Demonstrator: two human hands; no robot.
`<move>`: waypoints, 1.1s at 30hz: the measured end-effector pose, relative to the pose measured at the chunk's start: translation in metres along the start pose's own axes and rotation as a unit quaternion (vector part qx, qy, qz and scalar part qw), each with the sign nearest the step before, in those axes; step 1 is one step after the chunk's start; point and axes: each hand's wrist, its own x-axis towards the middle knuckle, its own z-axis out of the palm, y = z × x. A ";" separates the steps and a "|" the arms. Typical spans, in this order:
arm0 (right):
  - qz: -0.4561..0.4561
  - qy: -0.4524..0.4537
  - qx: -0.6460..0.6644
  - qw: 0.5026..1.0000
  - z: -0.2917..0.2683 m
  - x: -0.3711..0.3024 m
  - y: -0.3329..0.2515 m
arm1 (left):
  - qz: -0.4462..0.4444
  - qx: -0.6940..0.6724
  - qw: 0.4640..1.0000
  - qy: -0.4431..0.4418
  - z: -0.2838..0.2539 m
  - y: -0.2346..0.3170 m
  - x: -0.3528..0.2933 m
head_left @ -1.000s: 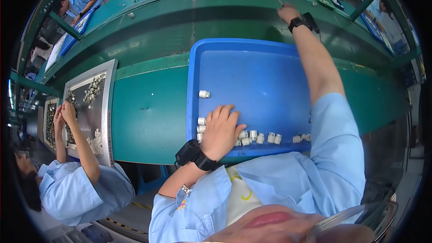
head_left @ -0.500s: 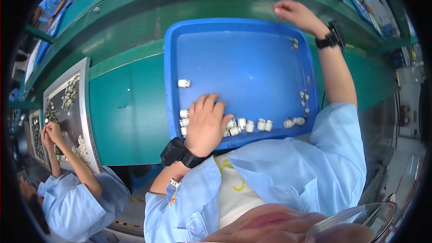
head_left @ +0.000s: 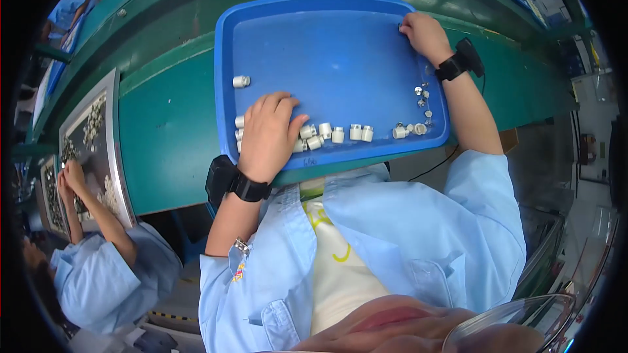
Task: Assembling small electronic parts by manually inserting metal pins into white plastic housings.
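Note:
A blue plastic tray (head_left: 226,46) lies in front of me on the bench. Palm down, my left hand (head_left: 267,134) rests over its near left corner, fingers stretched out. Beneath and beside that hand are several short white cylinders (head_left: 337,134) with metal ends, lined along the near edge; the hand partly hides some. One more white cylinder (head_left: 241,82) sits alone by the left wall. At the far right corner, my right hand (head_left: 426,38) pinches a small shiny piece (head_left: 400,27), too small to make out fully. Several small metal pieces (head_left: 420,93) lie along the right wall.
The tray stands on a green bench (head_left: 170,150) with a raised green ledge behind. To the left, a co-worker's hands (head_left: 72,176) work over a metal-framed tray (head_left: 118,144) of small white and metal parts. A black cable (head_left: 435,168) hangs at the near right.
My right hand has come from beyond the tray's far right corner to just inside it, fingers now pinched. The left hand stays at the near left corner. The whole view has shifted.

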 end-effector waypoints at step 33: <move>-0.063 0.106 0.775 0.620 -0.044 -0.143 -0.229 | -0.197 -0.762 0.616 -0.022 0.009 0.020 -0.053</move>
